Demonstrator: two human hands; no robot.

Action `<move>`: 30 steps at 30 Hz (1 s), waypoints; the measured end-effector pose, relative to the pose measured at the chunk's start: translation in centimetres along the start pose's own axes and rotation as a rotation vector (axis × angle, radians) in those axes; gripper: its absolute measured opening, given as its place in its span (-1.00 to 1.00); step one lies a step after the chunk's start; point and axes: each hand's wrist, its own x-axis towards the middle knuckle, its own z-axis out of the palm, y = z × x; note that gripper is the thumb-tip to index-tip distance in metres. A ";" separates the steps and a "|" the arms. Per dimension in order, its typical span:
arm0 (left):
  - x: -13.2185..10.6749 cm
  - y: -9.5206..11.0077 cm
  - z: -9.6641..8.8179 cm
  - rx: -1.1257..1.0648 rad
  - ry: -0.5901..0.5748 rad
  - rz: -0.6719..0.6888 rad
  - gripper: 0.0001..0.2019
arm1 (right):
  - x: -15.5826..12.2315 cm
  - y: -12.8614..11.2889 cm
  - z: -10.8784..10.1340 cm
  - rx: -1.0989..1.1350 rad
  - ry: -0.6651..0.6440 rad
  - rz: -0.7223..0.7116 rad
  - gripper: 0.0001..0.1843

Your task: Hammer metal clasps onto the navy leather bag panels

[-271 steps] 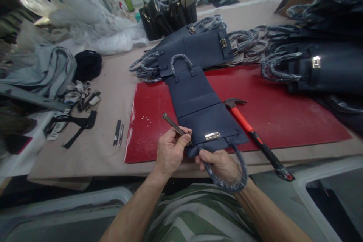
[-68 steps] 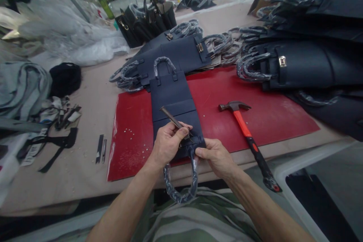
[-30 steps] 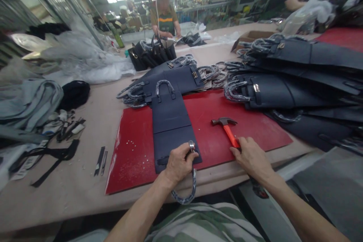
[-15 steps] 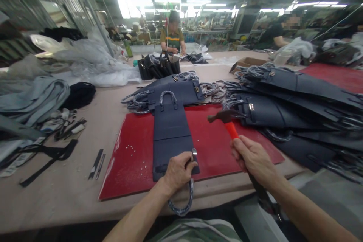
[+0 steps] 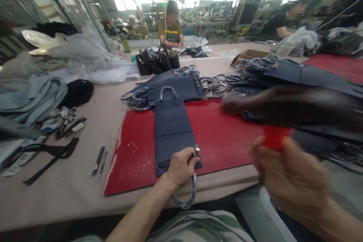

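A dark blue bag panel [image 5: 173, 123] lies flat on the red board [image 5: 218, 140], with one wrapped handle on its far end and another looping over the near edge. Pressed against the panel's near right corner, my left hand [image 5: 181, 164] is closed in a pinch at a small silver metal fitting [image 5: 196, 149]; its fingertips are partly hidden. My right hand [image 5: 292, 174] grips a hammer [image 5: 274, 136] by its red and black handle, raised close to the camera on the right. The hammer head is smeared by motion.
Stacked blue bag panels [image 5: 320, 79] lie right of the board, more [image 5: 178, 87] behind it. Small white bits dot the board. A thin metal tool [image 5: 103, 163] and dark strips [image 5: 52, 159] lie left. Black bags [image 5: 157, 62] stand farther back, before a co-worker [image 5: 171, 30].
My right hand has lifted the hammer up and toward the camera, to the right. My left hand keeps its pinch at the panel's corner. The view has shifted slightly.
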 end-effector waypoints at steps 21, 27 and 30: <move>-0.1 0.3 -0.5 -0.083 -0.036 -0.034 -0.91 | -0.2 7.8 13.6 -0.092 -0.142 -0.157 -0.67; 0.4 0.4 -0.6 -0.350 -0.001 -0.157 -0.91 | -3.8 5.1 17.6 -0.031 -0.246 -0.217 -0.50; 1.2 -0.5 -2.5 -0.605 0.254 -0.372 -0.73 | -3.9 5.3 17.4 -0.048 -0.278 -0.223 -0.49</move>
